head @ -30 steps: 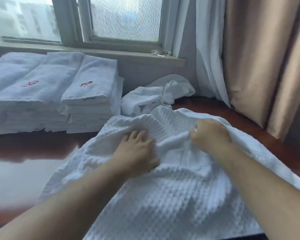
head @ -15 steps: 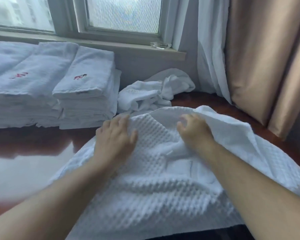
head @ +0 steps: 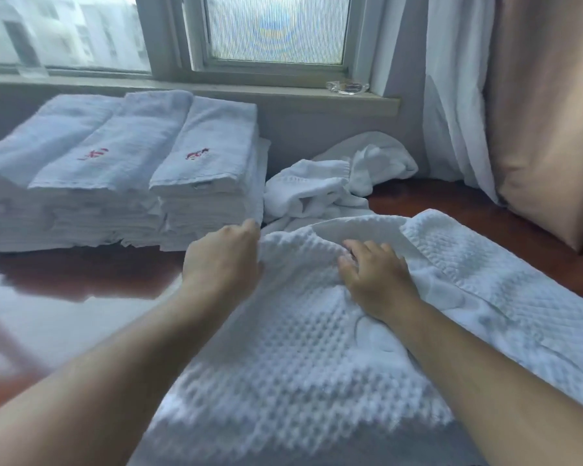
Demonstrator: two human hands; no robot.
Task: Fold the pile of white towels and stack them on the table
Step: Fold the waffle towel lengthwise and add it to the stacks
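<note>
Head view, one frame, items listed by size.

Surface (head: pixel 505 223): dark reddish wood, glossy, reflecting window light at the left; it carries all the linen.

Window (head: pixel 276 28): behind the surface, pale frame, patterned glass in the middle pane, sill running along its foot.

Curtains: a tan curtain (head: pixel 546 112) hangs at the right; a white sheer curtain (head: pixel 451 95) hangs just beside it, nearer the window.

Waffle towel (head: pixel 300 381): white, waffle-weave, spread across the near middle and right of the surface, its far edge rumpled and partly turned up, its near part running out of frame at the bottom.

Folded stacks (head: pixel 122 183): white towels in neat piles at the far left of the surface, against the wall below the sill; two top towels bear a small red embroidered mark. The rightmost pile stands just beside the left hand.

Unfolded pile (head: pixel 334 183): crumpled white towels at the back middle, between the folded stacks and the sheer curtain, touching the far edge of the waffle towel.

Left hand (head: pixel 221 260): at the far left edge of the waffle towel, fingers (head: pixel 249 228) curled together and pinching that edge.

Right hand (head: pixel 374 274): lying palm down on the waffle towel near its far edge, fingers slightly apart and bent, pressing into the cloth; whether they grip a fold I cannot tell.

Glass dish (head: pixel 347 87): small, clear, on the sill at the right.
</note>
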